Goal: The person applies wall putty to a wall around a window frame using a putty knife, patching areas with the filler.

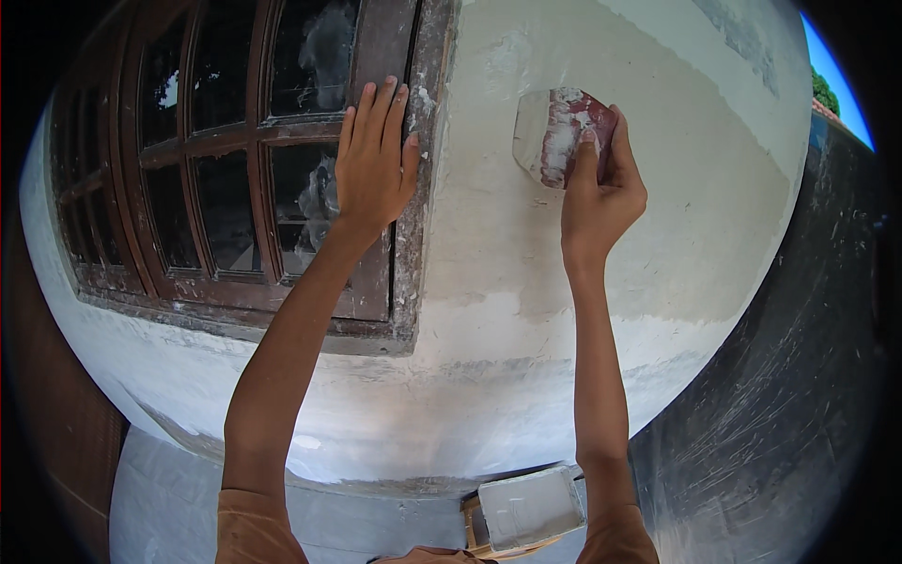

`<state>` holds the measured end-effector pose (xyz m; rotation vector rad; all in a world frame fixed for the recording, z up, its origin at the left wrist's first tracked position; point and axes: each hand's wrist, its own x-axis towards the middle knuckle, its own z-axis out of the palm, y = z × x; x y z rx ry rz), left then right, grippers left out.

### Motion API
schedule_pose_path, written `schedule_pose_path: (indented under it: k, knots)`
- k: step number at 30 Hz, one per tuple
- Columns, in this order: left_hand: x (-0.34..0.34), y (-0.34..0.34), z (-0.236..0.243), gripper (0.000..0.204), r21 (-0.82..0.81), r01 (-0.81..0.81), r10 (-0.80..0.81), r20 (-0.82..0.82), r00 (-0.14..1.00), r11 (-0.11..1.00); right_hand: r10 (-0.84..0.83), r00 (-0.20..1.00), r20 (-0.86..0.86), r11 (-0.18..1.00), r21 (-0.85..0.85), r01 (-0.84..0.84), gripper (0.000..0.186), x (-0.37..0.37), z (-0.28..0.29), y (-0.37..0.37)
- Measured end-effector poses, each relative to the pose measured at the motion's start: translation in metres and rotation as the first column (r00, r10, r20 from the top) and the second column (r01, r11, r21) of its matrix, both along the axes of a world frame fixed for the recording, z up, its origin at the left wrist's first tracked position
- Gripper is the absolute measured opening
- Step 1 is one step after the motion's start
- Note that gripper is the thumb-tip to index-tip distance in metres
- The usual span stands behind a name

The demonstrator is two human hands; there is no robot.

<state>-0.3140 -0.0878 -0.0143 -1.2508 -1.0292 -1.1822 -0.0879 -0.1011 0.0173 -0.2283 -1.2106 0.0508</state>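
My right hand (601,183) grips a dark red, flat putty spreader (584,105), its thumb on the near face and fingers behind. White paste smears the spreader, and its left edge lies at the wall (507,226). A pale patch borders that edge; whether it is paste or part of the tool I cannot tell. Over to the left, my left hand (378,164) lies flat with fingers stretched on the brown wooden window frame (371,299), holding nothing. White spatters mark the frame and some dark glass panes (225,216).
Below the wall, a rectangular tub (531,508) with whitish contents rests on a yellowish wooden support (477,526). Grey floor (376,517) runs along the wall's base. A dark, scratched surface (752,451) stands at the right, with sky and a tree (825,92) beyond.
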Motion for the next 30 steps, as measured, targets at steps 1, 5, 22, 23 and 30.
schedule_pose_path:
  k: [1,5,22,23,30]
  knots:
    - [0.001,0.000,-0.001,0.049,-0.003,0.003,-0.003,0.003,1.000,1.000,0.115,0.992,-0.045,0.993,-0.012,-0.116,0.042,-0.001,0.001,-0.004]
    - [0.000,0.000,0.000,0.049,-0.001,0.016,-0.016,-0.005,1.000,1.000,0.142,0.970,0.199,0.987,0.040,-0.153,0.042,-0.026,-0.003,0.002]
    - [0.002,0.001,-0.002,0.048,0.010,0.007,-0.007,0.001,1.000,1.000,0.149,0.980,-0.134,0.989,-0.003,-0.150,0.041,-0.017,0.008,-0.003]
    - [0.002,0.001,-0.002,0.047,0.009,0.004,-0.004,0.003,1.000,1.000,0.107,0.994,0.003,0.994,-0.011,-0.107,0.040,-0.027,0.005,-0.004]
    - [0.003,0.002,-0.004,0.047,0.003,0.048,-0.048,-0.003,0.999,0.999,0.048,0.991,-0.129,0.998,-0.042,-0.054,0.041,-0.001,0.007,-0.006]
